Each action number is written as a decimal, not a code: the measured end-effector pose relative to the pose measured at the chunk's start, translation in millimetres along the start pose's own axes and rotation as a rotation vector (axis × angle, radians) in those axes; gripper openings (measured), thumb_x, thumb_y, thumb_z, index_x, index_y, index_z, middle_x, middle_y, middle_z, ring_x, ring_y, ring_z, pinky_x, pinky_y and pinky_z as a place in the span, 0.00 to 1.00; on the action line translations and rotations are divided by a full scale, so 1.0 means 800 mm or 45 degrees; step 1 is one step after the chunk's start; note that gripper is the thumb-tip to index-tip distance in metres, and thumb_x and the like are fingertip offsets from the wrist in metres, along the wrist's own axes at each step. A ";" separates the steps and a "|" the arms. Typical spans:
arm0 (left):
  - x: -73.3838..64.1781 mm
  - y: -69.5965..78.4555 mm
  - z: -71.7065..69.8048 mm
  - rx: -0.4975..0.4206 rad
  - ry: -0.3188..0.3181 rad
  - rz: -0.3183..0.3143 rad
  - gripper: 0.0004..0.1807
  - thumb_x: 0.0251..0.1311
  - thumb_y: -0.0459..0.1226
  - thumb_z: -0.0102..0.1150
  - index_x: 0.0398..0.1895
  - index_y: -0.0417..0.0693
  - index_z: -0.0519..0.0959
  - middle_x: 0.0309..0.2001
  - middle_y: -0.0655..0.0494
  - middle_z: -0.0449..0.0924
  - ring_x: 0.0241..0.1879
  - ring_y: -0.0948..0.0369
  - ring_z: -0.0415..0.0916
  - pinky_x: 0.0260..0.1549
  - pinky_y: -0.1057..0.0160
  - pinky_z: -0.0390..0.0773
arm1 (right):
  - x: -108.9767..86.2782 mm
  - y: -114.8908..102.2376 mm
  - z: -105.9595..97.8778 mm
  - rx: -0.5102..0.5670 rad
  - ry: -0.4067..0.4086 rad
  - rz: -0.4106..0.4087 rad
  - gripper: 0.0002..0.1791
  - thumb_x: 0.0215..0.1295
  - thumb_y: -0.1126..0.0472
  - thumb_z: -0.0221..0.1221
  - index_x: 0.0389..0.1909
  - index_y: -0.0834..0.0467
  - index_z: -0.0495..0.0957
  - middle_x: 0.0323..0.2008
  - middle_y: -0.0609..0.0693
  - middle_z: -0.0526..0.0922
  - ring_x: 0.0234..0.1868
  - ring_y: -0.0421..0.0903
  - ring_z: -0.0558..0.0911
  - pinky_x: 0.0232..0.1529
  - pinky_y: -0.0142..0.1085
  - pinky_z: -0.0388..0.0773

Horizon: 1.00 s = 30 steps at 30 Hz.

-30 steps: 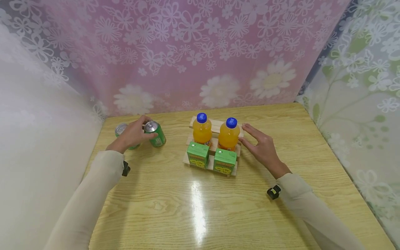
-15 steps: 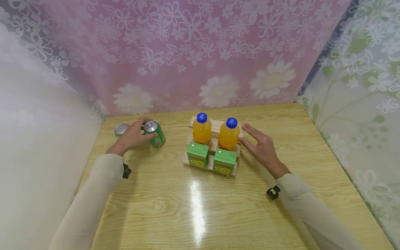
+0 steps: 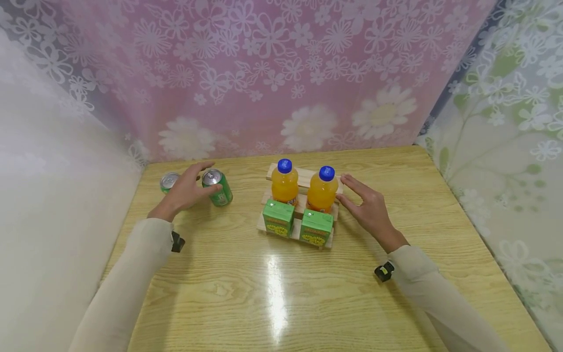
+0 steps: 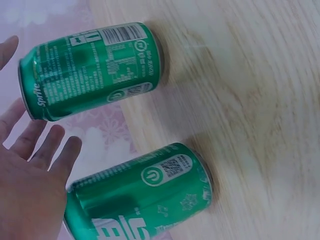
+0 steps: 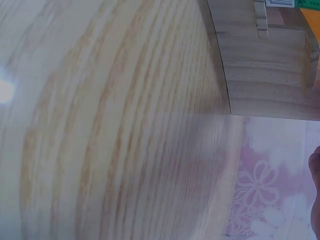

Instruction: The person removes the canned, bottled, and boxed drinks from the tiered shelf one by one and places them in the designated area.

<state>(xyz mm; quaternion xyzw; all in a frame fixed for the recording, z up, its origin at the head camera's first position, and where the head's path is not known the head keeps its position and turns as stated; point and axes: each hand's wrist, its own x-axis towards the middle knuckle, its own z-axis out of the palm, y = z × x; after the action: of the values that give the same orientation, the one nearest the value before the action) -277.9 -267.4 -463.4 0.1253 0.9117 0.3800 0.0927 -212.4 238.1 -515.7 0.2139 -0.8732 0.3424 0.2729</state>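
Two green Sprite cans stand on the table at the left. My left hand (image 3: pixel 186 187) is at the right-hand can (image 3: pixel 218 187), its fingers spread loosely around the upper part. The other can (image 3: pixel 169 181) is partly hidden behind that hand. In the left wrist view, the fingers (image 4: pixel 64 156) lie extended between the gripless far can (image 4: pixel 95 70) and the near can (image 4: pixel 145 192). My right hand (image 3: pixel 368 205) has its thumb and fingertips at the right end of a small stepped wooden rack (image 3: pixel 297 230). The rack's side panel (image 5: pixel 270 75) shows in the right wrist view.
On the rack stand two orange drink bottles with blue caps, a left bottle (image 3: pixel 284 185) and a right bottle (image 3: pixel 322 193). Before them are two green juice boxes, a left box (image 3: pixel 278 218) and a right box (image 3: pixel 316 228). A floral curtain (image 3: pixel 272 98) hangs behind the table (image 3: pixel 228 283).
The fingers of my left hand have straightened and loosened from the right-hand can, which stays standing. My right hand keeps its place at the rack.
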 end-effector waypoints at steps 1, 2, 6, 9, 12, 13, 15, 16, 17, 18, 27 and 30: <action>0.000 0.002 -0.001 0.020 0.007 0.013 0.45 0.74 0.50 0.70 0.88 0.58 0.59 0.87 0.46 0.56 0.83 0.36 0.57 0.78 0.30 0.63 | 0.000 0.000 0.000 0.001 0.000 0.000 0.33 0.60 0.69 0.78 0.68 0.65 0.82 0.66 0.64 0.85 0.63 0.66 0.87 0.62 0.58 0.82; 0.000 0.004 -0.001 0.039 0.014 0.028 0.45 0.74 0.51 0.70 0.88 0.58 0.59 0.87 0.47 0.56 0.83 0.36 0.56 0.78 0.29 0.63 | 0.000 0.000 0.000 0.002 -0.001 0.000 0.33 0.60 0.69 0.78 0.68 0.65 0.82 0.66 0.64 0.85 0.63 0.66 0.87 0.62 0.58 0.82; 0.000 0.012 -0.001 0.067 0.024 0.085 0.45 0.73 0.54 0.69 0.88 0.59 0.60 0.87 0.47 0.56 0.86 0.38 0.52 0.79 0.27 0.59 | 0.000 -0.001 0.000 -0.003 -0.001 -0.002 0.33 0.60 0.69 0.78 0.68 0.65 0.82 0.66 0.65 0.85 0.63 0.66 0.87 0.62 0.58 0.83; 0.000 0.019 0.001 0.033 0.012 0.109 0.46 0.73 0.55 0.69 0.88 0.60 0.60 0.87 0.47 0.55 0.87 0.41 0.49 0.80 0.27 0.56 | 0.001 -0.001 0.000 -0.010 -0.004 -0.001 0.33 0.61 0.69 0.78 0.68 0.65 0.82 0.66 0.65 0.85 0.63 0.66 0.87 0.62 0.59 0.83; 0.001 0.026 0.005 0.006 0.009 0.116 0.46 0.72 0.57 0.70 0.87 0.62 0.60 0.87 0.48 0.55 0.87 0.43 0.50 0.81 0.28 0.56 | 0.001 -0.001 0.000 -0.011 -0.005 -0.001 0.33 0.61 0.69 0.78 0.68 0.65 0.82 0.66 0.65 0.85 0.63 0.66 0.87 0.62 0.59 0.83; 0.002 0.028 0.006 -0.001 0.005 0.122 0.46 0.72 0.57 0.70 0.87 0.61 0.60 0.87 0.48 0.55 0.87 0.43 0.50 0.80 0.28 0.57 | 0.001 -0.001 0.000 -0.011 -0.005 -0.002 0.33 0.61 0.69 0.78 0.68 0.65 0.82 0.66 0.65 0.85 0.63 0.66 0.87 0.62 0.59 0.83; 0.003 0.033 0.009 0.000 0.000 0.131 0.46 0.72 0.57 0.70 0.87 0.61 0.60 0.87 0.48 0.56 0.87 0.43 0.51 0.81 0.29 0.57 | 0.001 -0.002 0.000 -0.010 -0.003 -0.004 0.33 0.60 0.69 0.78 0.68 0.65 0.82 0.66 0.65 0.85 0.63 0.66 0.87 0.61 0.59 0.83; 0.004 0.035 0.011 0.003 0.001 0.135 0.46 0.72 0.57 0.70 0.87 0.61 0.61 0.87 0.48 0.56 0.87 0.43 0.51 0.80 0.29 0.58 | 0.001 -0.002 0.000 -0.009 -0.003 -0.004 0.33 0.61 0.68 0.78 0.68 0.65 0.82 0.66 0.65 0.85 0.63 0.66 0.87 0.62 0.59 0.83; 0.005 0.037 0.012 0.007 0.000 0.138 0.46 0.72 0.57 0.70 0.87 0.60 0.61 0.87 0.48 0.57 0.86 0.43 0.52 0.80 0.29 0.58 | 0.001 -0.001 0.000 -0.009 -0.003 -0.005 0.33 0.61 0.68 0.78 0.68 0.65 0.82 0.66 0.65 0.85 0.63 0.66 0.87 0.62 0.59 0.83; 0.005 0.039 0.013 0.014 0.000 0.141 0.46 0.72 0.57 0.70 0.87 0.60 0.61 0.87 0.48 0.57 0.86 0.43 0.52 0.80 0.29 0.58 | 0.001 -0.001 0.001 -0.009 -0.003 -0.006 0.33 0.61 0.68 0.78 0.68 0.65 0.82 0.66 0.64 0.85 0.63 0.66 0.87 0.62 0.59 0.83; 0.007 0.064 0.019 0.068 -0.013 0.186 0.46 0.72 0.59 0.68 0.87 0.61 0.61 0.86 0.48 0.57 0.87 0.44 0.50 0.81 0.30 0.56 | 0.001 0.000 0.001 -0.003 -0.002 -0.007 0.33 0.60 0.69 0.78 0.68 0.65 0.82 0.66 0.64 0.85 0.63 0.66 0.86 0.62 0.58 0.82; 0.009 0.074 0.022 0.056 -0.024 0.219 0.45 0.73 0.59 0.68 0.87 0.61 0.61 0.86 0.50 0.57 0.87 0.45 0.51 0.81 0.30 0.57 | 0.000 0.000 0.001 -0.004 -0.003 -0.002 0.33 0.61 0.69 0.78 0.68 0.65 0.82 0.66 0.64 0.85 0.64 0.66 0.86 0.62 0.58 0.82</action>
<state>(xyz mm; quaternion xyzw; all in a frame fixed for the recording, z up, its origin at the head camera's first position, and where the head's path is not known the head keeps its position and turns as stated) -270.5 -213.4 -433.5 0.2090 0.9047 0.3654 0.0656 -212.5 237.5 -515.7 0.2145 -0.8739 0.3407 0.2726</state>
